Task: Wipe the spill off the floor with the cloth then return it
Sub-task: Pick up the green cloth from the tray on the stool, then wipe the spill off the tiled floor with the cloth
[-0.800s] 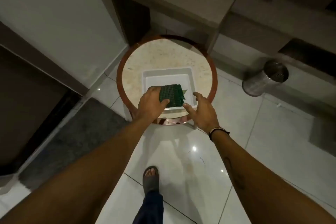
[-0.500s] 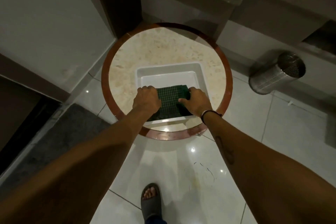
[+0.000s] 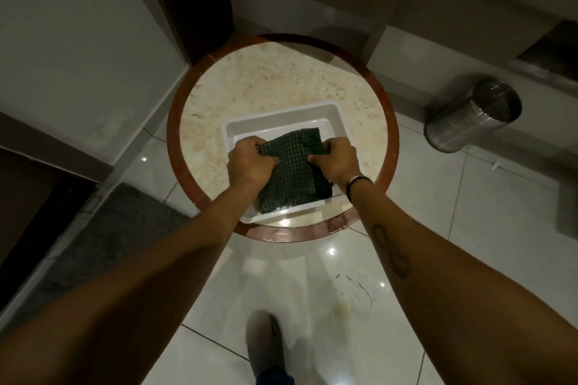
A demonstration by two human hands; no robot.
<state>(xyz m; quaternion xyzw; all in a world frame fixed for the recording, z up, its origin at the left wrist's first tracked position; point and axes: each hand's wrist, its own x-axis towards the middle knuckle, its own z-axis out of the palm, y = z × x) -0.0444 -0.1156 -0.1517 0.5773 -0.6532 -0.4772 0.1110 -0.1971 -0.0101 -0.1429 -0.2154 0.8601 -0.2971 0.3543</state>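
Grip: both closed on 1 green checked cloth (image 3: 292, 170). Left hand (image 3: 250, 162) is clenched on its left edge, right hand (image 3: 337, 159) on its right edge; fabric is bunched between the 2 fists. Cloth is held in/over 1 white tray (image 3: 331, 117), lower part lying in tray near its front rim. Tray sits on 1 round marble tabletop (image 3: 266, 84) w/ red-brown rim. 1 spill (image 3: 350, 297) is seen on the floor (image 3: 500, 212) tiles below the tabletop: yellowish smear + dark squiggles. 1 perforated metal bin (image 3: 472, 120) at right, 1 grey mat (image 3: 103, 228) at left. 1 sandalled foot (image 3: 266, 347), blurred.
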